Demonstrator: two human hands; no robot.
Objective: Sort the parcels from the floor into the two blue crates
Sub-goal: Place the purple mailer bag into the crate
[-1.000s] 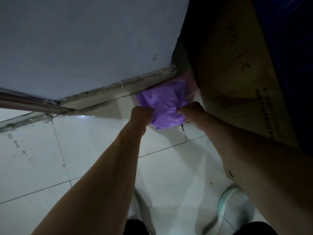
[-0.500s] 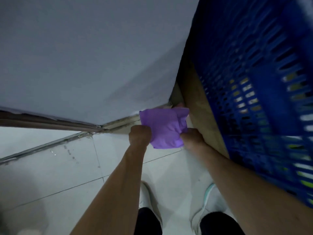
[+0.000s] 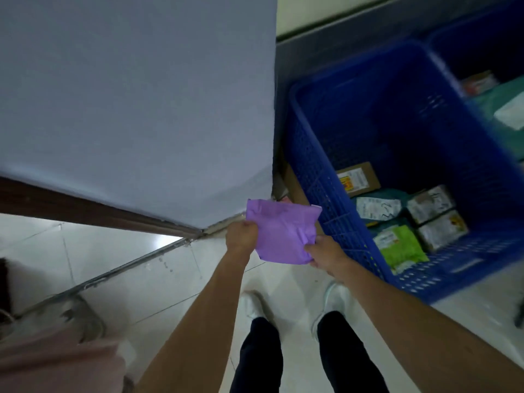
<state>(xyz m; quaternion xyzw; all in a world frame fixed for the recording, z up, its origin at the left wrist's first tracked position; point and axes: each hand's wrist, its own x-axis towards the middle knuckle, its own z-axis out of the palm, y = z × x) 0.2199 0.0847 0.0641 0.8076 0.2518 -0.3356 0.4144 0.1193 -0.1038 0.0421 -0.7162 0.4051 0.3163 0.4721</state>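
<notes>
Both hands, left (image 3: pixel 241 236) and right (image 3: pixel 321 251), pinch a purple parcel (image 3: pixel 280 231) beside the near crate (image 3: pixel 320 171); it likely needs carrying right over the rim and dropping.

**White tiles, crates off to the right**

The floor (image 3: pixel 141 293) is pale, glossy tile with thin dark joints. A metal strip (image 3: pixel 113 275) runs slantwise across it, from the lower left up to the wall corner. One white shoe (image 3: pixel 251 306) and its pair (image 3: pixel 337 296) stand on the tiles, toes toward the wall. To the right sits a blue crate (image 3: pixel 320 177), with brown cardboard (image 3: pixel 295 182) just beside its left wall. A second blue crate (image 3: pixel 467 46) stands behind it. At the lower left lies a pinkish soft bundle (image 3: pixel 56 364), with something grey and crumpled (image 3: pixel 76 319) beside it.
</notes>
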